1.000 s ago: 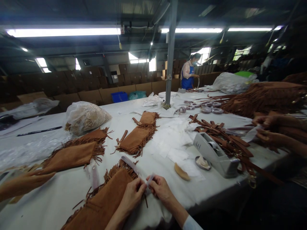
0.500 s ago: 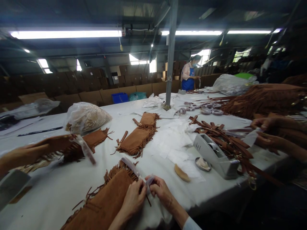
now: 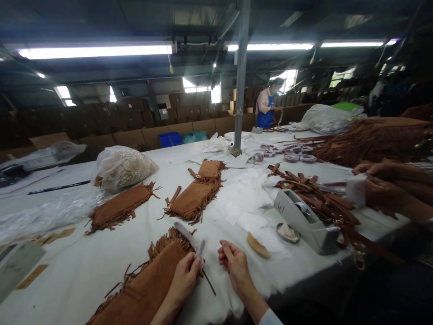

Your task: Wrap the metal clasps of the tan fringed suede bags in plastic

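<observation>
Left fingers (image 3: 192,261) pinch the wrapped strap (image 3: 184,234); right fingers (image 3: 228,252) curl loosely, empty. The bag (image 3: 149,284) looks soft, best held by its body.

The tape dispenser (image 3: 301,225) is pale grey with a dark scrawled mark. Left of it, my fringed bag (image 3: 147,289) is warm brown, and the wrapped strip (image 3: 185,234) in my left hand (image 3: 185,274) is translucent lilac-grey. Just left of the dispenser, the dish (image 3: 291,240) is dark grey, its contents (image 3: 287,231) cream, the curved piece (image 3: 258,247) yellowish tan. Beyond it, the straps (image 3: 340,204) are reddish brown. My sleeve (image 3: 270,317) is pale blue.
</observation>
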`<act>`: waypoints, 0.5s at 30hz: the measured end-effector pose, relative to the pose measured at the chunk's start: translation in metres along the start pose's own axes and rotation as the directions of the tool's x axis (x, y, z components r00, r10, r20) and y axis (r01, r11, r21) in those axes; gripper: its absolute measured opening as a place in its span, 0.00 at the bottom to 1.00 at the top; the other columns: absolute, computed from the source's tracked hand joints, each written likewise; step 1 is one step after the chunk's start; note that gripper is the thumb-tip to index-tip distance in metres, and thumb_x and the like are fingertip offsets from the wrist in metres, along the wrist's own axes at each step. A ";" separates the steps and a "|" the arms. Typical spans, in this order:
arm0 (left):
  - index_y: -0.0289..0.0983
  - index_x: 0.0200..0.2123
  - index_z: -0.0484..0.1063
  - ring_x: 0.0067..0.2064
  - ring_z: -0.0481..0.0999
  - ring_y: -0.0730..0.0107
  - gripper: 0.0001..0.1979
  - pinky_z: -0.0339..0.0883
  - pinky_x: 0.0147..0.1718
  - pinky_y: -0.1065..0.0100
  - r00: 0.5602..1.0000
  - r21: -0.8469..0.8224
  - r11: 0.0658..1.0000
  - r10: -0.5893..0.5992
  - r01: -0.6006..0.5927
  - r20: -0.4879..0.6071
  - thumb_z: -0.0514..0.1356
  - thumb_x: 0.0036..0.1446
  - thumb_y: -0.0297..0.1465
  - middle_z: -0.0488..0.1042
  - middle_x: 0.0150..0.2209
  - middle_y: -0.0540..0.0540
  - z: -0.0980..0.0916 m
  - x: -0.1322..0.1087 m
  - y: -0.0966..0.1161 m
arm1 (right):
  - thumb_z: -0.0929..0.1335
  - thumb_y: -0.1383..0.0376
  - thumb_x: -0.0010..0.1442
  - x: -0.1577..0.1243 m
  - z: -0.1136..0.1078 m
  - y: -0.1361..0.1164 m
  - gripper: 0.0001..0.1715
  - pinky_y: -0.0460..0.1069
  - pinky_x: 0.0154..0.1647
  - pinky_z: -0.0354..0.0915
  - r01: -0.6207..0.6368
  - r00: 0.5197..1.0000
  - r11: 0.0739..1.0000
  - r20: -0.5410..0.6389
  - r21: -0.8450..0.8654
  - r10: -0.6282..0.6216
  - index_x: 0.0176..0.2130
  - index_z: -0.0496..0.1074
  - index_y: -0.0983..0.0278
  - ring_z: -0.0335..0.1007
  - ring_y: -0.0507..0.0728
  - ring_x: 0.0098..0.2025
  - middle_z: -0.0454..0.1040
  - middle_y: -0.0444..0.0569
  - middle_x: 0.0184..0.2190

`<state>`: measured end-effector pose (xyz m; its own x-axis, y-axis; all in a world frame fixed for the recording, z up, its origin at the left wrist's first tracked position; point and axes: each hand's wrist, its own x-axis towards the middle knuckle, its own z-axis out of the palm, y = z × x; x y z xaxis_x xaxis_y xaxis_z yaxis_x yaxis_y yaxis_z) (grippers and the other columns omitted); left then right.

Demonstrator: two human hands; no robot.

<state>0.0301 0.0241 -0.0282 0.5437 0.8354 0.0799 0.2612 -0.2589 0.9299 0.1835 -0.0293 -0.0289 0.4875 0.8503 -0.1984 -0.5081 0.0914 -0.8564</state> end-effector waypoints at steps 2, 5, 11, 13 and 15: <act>0.38 0.25 0.62 0.27 0.65 0.68 0.13 0.58 0.29 0.69 0.996 0.077 0.997 0.002 0.005 -0.091 0.50 0.60 0.38 0.64 0.23 0.51 0.004 -0.001 -0.004 | 0.76 0.53 0.40 -0.006 0.000 0.004 0.23 0.45 0.24 0.64 -0.062 0.998 0.998 0.000 -0.014 0.062 0.30 0.73 0.67 0.66 0.50 0.21 0.73 0.45 0.21; 0.39 0.28 0.65 0.31 0.68 0.64 0.10 0.59 0.32 0.67 0.979 0.267 0.964 0.061 -0.008 -0.193 0.51 0.59 0.36 0.67 0.27 0.48 0.011 -0.006 -0.005 | 0.77 0.55 0.39 -0.015 0.003 0.010 0.24 0.48 0.30 0.68 -0.145 0.988 0.989 0.047 -0.031 0.147 0.32 0.73 0.68 0.71 0.53 0.26 0.75 0.47 0.23; 0.39 0.30 0.68 0.35 0.69 0.58 0.10 0.59 0.37 0.62 0.971 0.515 0.853 0.189 -0.087 -0.149 0.49 0.60 0.31 0.69 0.31 0.43 0.017 -0.011 -0.005 | 0.74 0.58 0.44 -0.008 0.013 0.007 0.17 0.45 0.26 0.61 -0.037 0.989 0.967 0.131 -0.253 0.073 0.31 0.75 0.69 0.66 0.50 0.23 0.75 0.46 0.23; 0.39 0.29 0.68 0.36 0.69 0.57 0.11 0.59 0.37 0.61 0.972 0.531 0.837 0.213 -0.130 -0.097 0.49 0.60 0.31 0.69 0.31 0.42 0.015 -0.011 -0.005 | 0.74 0.60 0.44 -0.003 0.014 0.007 0.15 0.45 0.24 0.59 -0.008 0.991 0.951 0.127 -0.309 0.050 0.29 0.75 0.69 0.64 0.50 0.23 0.74 0.46 0.22; 0.39 0.29 0.69 0.36 0.69 0.57 0.11 0.59 0.37 0.61 0.977 0.525 0.836 0.210 -0.156 -0.044 0.50 0.60 0.31 0.70 0.31 0.41 0.012 -0.010 -0.004 | 0.74 0.61 0.44 0.000 0.014 0.008 0.13 0.45 0.24 0.58 0.005 0.990 0.948 0.133 -0.318 0.039 0.29 0.74 0.68 0.63 0.49 0.23 0.73 0.45 0.21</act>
<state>0.0337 0.0107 -0.0367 0.5506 0.7830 0.2896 0.5525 -0.6018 0.5767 0.1695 -0.0217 -0.0292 0.3687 0.9145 -0.1666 -0.2533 -0.0736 -0.9646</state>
